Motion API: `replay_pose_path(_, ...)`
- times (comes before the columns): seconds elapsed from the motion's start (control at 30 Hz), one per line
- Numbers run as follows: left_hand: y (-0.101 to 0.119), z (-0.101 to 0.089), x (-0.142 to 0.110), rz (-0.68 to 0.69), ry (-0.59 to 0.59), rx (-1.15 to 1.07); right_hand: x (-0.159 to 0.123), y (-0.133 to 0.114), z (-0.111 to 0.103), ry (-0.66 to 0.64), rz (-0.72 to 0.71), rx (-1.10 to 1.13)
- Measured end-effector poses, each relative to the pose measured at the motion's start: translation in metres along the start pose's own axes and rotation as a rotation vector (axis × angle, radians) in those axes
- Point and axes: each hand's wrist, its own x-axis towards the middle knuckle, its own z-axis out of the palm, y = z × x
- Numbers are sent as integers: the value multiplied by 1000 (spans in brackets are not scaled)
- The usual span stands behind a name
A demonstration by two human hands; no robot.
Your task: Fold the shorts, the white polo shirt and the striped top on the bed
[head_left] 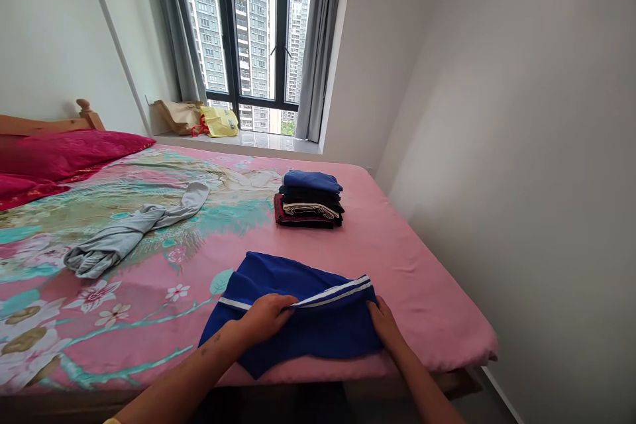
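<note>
The blue garment with white stripes (318,331) lies at the near edge of the bed (397,265), toward its near right corner, spread out and partly folded. The left hand (268,317) rests on the garment's middle, thumb and fingers closed together on the white striping, holding a pinch of cloth. The right hand (383,323) is at the garment's right end, fingertips on the cloth below the end of the stripes; whether it grips or merely presses there cannot be told. Beyond the garment, nearer the right edge of the bed than the left, a stack of folded clothes (311,200) stands upright, a blue piece on top of dark ones, with the stack and garment apart. To the left, a grey garment (134,232) lies loosely bunched and stretched out on the floral part of the bedding. Red pillows (74,149) occupy the far left corner by the wooden headboard (50,124). On the sill beyond the far edge, a brown paper bag (177,116) sits beside a yellow bag (219,122), under the window (256,33).
</note>
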Motion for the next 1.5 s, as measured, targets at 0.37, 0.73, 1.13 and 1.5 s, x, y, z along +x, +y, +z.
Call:
replay_pose_path(0.37, 74, -54, -56, 31, 222, -373, -95, -237, -41, -214, -589, -203)
replay_pose_path(0.73, 132, -89, -110, -20, 802, -666, -232, -378, -45, -151, -1261, -905)
replay_pose_path(1.13, 171, -38, -184, -112, 835, -637, -293, -349, -50, -152, -1349, -1059)
replay_pose_path(1.5, 206, -21, -231, -114, 383, -1125, -342, -303, -56, -179, -1401, -1064)
